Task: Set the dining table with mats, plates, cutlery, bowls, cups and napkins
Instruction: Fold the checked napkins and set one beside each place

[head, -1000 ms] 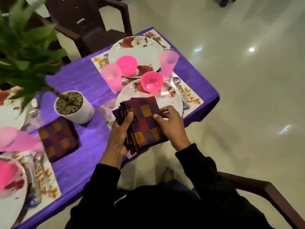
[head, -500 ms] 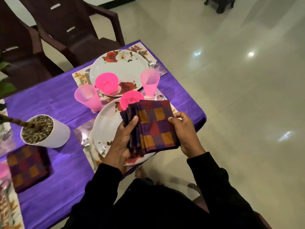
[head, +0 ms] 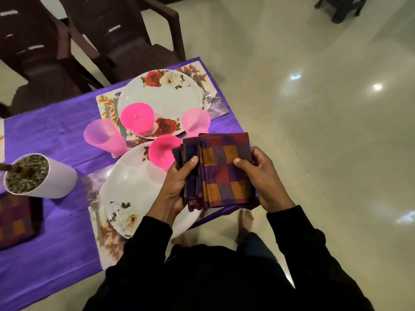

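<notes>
While both grips are on the napkin stack (head: 221,173), I hold it over the tabletop (head: 51,135) edge: left hand (head: 177,187) clamps the fanned left side, thumb on top; right hand (head: 261,178) pinches the top napkin's right edge, probably to peel one off. Cloth is woven check, purple/orange/maroon, soft, folded square. Just left of my grips: glossy white floral near plate (head: 132,189) with pink plastic bowl (head: 160,152), fork (head: 97,217) on the mat; no napkin there yet. One napkin (head: 15,221) lies far left, flat.
</notes>
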